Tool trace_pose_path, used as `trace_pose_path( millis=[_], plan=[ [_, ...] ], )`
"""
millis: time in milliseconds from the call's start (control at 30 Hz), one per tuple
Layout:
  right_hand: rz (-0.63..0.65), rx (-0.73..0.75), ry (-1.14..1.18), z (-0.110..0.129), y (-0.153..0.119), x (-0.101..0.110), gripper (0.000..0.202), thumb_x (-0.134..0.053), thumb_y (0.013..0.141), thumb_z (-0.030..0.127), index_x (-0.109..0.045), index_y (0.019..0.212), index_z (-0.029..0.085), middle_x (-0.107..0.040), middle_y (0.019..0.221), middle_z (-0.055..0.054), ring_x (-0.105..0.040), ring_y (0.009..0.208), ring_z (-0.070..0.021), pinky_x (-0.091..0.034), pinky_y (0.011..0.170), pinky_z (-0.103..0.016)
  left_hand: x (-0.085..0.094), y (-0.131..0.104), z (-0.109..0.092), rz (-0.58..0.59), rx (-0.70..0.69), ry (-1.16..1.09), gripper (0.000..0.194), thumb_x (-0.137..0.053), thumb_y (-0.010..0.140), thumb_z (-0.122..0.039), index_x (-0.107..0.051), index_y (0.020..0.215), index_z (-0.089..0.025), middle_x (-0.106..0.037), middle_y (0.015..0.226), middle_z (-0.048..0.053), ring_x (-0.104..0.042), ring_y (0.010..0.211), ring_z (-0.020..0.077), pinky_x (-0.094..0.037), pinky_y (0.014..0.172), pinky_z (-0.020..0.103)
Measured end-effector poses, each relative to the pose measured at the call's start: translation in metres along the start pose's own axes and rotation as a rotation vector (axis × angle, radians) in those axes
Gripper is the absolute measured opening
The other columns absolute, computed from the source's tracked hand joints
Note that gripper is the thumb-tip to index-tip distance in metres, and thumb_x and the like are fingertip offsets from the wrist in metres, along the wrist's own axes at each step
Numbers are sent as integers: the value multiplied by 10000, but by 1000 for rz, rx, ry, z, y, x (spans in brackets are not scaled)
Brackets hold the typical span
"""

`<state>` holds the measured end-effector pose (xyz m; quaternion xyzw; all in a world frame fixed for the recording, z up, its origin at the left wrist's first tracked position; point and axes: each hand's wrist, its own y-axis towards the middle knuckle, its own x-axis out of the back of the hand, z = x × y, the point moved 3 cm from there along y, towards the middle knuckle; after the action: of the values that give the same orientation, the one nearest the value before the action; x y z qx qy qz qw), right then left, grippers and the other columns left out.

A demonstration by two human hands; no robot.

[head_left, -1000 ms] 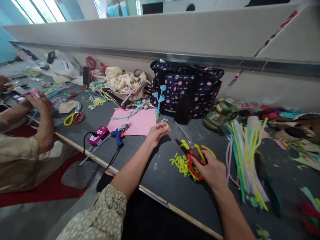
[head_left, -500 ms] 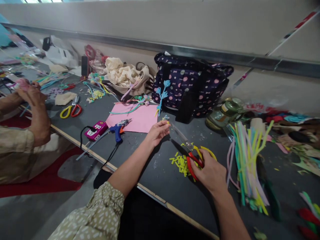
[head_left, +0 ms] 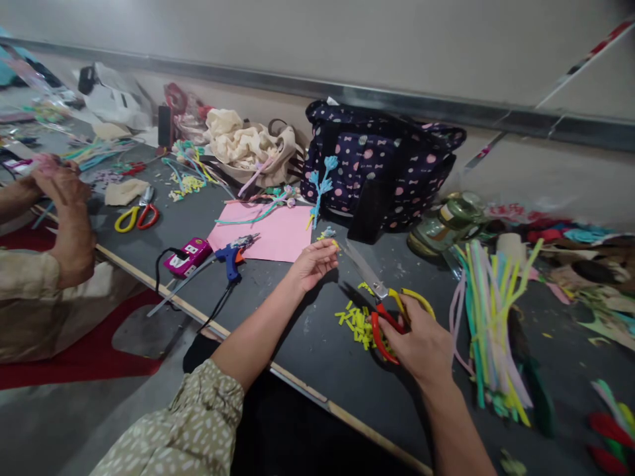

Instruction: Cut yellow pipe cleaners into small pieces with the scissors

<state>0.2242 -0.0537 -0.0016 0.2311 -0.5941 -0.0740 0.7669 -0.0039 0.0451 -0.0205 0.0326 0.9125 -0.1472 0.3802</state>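
My left hand [head_left: 316,266] is closed in a pinch, with a small yellow tip of pipe cleaner [head_left: 335,244] showing at the fingertips. Just beyond them is a small pale blue bit [head_left: 327,233]; whether it is joined to the yellow piece I cannot tell. My right hand [head_left: 425,340] grips scissors [head_left: 381,291] with one red and one yellow handle. Their blades are spread apart and point toward my left fingertips without touching them. Below the blades lies a pile of short yellow pipe cleaner cuttings [head_left: 357,324] on the dark table [head_left: 317,350].
A pink sheet [head_left: 278,231], a blue glue gun [head_left: 231,258] and a purple power socket [head_left: 191,256] lie to the left. Behind stand a patterned bag [head_left: 381,158] and a green bottle [head_left: 444,225]. Pipe cleaners [head_left: 491,324] lie right. A co-worker's hands [head_left: 62,182] are far left.
The scissor blades have opened wider, and their upper blade has swung slightly. My left hand has hardly moved. The whole view has shifted a little.
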Motion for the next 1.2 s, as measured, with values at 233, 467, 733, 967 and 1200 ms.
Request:
trace_pose_path(
  millis=[233,467,733,967,1200],
  plan=[
    [-94,115,-3,-1,-4,-4,498,-552,821,550,-627,1127,165,-721,891,-69,-662,731,-179,-465,646,-265,-6,-4,-1,53,14,6,273,-801,600,-152,-638,819,-141,-609,671,-18,-546,564,62,-462,634,226],
    [-84,132,6,-2,-5,-6,492,-552,826,545,-648,1118,161,-725,899,-68,-665,717,-169,-465,636,-254,-6,-4,0,65,27,-1,252,-785,602,-128,-642,808,-144,-599,657,-20,-537,563,67,-449,635,239],
    [-63,136,5,-4,-5,-7,499,-545,833,555,-642,1128,164,-722,920,-71,-669,748,-172,-470,654,-254,-6,-4,0,71,25,29,246,-781,595,-137,-632,791,-143,-568,609,-31,-520,539,66,-438,624,238],
    [-60,132,2,-5,-6,-7,475,-536,842,539,-653,1116,170,-726,907,-64,-667,716,-166,-457,624,-254,-8,-5,-1,73,13,79,233,-788,593,-163,-632,765,-143,-546,566,-38,-503,517,64,-431,618,238],
    [-67,128,-2,-5,-6,-7,475,-538,840,547,-666,1094,167,-728,894,-66,-668,709,-165,-455,627,-251,-6,-3,0,31,-18,105,224,-791,577,-156,-653,753,-147,-571,580,-32,-507,519,71,-426,622,253]
  ],
)
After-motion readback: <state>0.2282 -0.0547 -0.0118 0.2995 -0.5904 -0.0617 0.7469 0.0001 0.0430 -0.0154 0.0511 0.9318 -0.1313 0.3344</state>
